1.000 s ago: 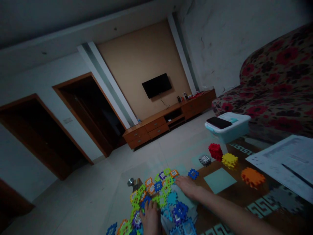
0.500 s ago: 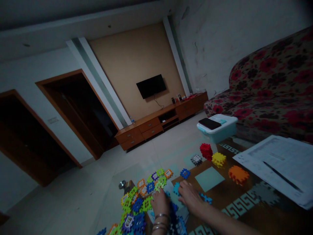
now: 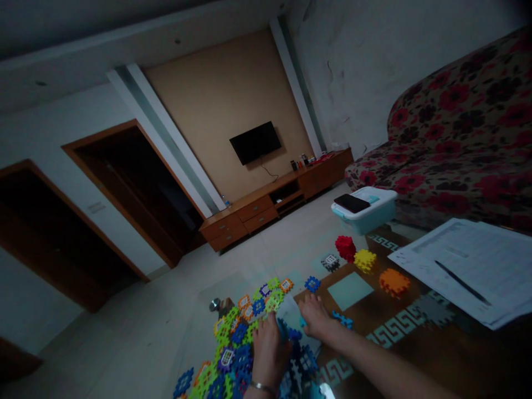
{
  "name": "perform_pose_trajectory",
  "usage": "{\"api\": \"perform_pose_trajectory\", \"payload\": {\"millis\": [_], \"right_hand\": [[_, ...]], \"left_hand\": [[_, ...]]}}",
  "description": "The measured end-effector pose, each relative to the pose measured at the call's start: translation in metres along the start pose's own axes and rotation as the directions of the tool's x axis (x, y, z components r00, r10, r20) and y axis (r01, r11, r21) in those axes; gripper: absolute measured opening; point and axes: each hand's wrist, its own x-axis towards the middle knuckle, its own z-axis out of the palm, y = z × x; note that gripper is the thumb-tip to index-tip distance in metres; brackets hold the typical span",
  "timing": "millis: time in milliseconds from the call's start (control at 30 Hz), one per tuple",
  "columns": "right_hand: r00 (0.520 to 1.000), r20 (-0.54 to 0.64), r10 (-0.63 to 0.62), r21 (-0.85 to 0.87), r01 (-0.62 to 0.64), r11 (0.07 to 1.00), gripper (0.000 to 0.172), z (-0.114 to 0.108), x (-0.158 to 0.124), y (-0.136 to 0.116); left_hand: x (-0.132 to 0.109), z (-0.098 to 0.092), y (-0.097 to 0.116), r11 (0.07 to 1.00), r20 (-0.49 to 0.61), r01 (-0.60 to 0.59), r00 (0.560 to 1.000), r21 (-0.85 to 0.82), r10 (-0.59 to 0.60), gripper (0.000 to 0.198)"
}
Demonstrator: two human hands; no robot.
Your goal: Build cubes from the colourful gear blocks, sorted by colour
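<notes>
A pile of gear-edged plastic building tiles (image 3: 239, 333) in green, blue, orange and purple spreads over the glass table; some carry window inserts. My left hand (image 3: 268, 349), with a bracelet on the wrist, is over the pile, fingers curled down and their tips partly hidden. A teal tile (image 3: 283, 330) shows right beside these fingers. To the right, my right hand (image 3: 316, 317) is closed on a light blue tile (image 3: 302, 322), mostly covered by the fingers. Another light blue tile (image 3: 343, 319) lies beyond the right wrist. A blue tile (image 3: 312, 284) lies just past the right fingertips.
Sorted tiles stand farther right: grey (image 3: 330, 261), red (image 3: 345, 248), yellow (image 3: 364, 260), orange (image 3: 394, 282) and a dark grey group (image 3: 436, 310). Behind them is a lidded box (image 3: 369, 219) with a phone (image 3: 351, 203). Papers (image 3: 490, 260) with a pen (image 3: 462, 282) lie right, before a floral sofa (image 3: 453, 155).
My left hand has drawn back toward me and turned, its fingers now beside the teal tile. My right hand has shifted slightly left and away from me. The camera view has tilted a little.
</notes>
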Motion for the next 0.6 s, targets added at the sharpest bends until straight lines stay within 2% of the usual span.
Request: {"api": "perform_pose_trajectory", "payload": {"millis": [100,167,233,333,467,600], "right_hand": [[0.999,0.038,0.032,0.014,-0.032,0.999,0.06,-0.003,-0.022,0.009],[0.999,0.041,0.019,0.038,-0.02,0.999,0.054,-0.004,-0.035,0.016],[0.999,0.029,-0.035,0.108,0.032,0.994,0.049,-0.003,-0.046,0.023],[0.981,-0.025,-0.192,0.279,0.191,0.941,0.052,-0.002,-0.06,0.031],[0.919,-0.069,-0.388,0.412,0.381,0.828,0.056,-0.003,-0.078,0.029],[0.841,0.012,-0.541,0.406,0.49,0.772,0.058,-0.006,-0.099,0.013]], "left_hand": [[-0.04,0.016,0.0,0.996,0.031,-0.091,0.995,-0.011,0.091,0.07],[-0.062,0.034,0.004,0.996,0.074,-0.091,0.993,-0.021,0.093,0.068],[-0.076,0.053,0.01,0.998,0.106,-0.064,0.992,-0.024,0.066,0.061],[-0.086,0.072,0.017,0.999,0.076,-0.046,0.996,-0.012,0.046,0.059],[-0.092,0.076,0.013,1.0,-0.011,0.007,1.0,0.028,-0.007,0.06],[-0.1,0.074,-0.004,0.986,-0.06,0.151,0.987,0.067,-0.147,0.059]]}}
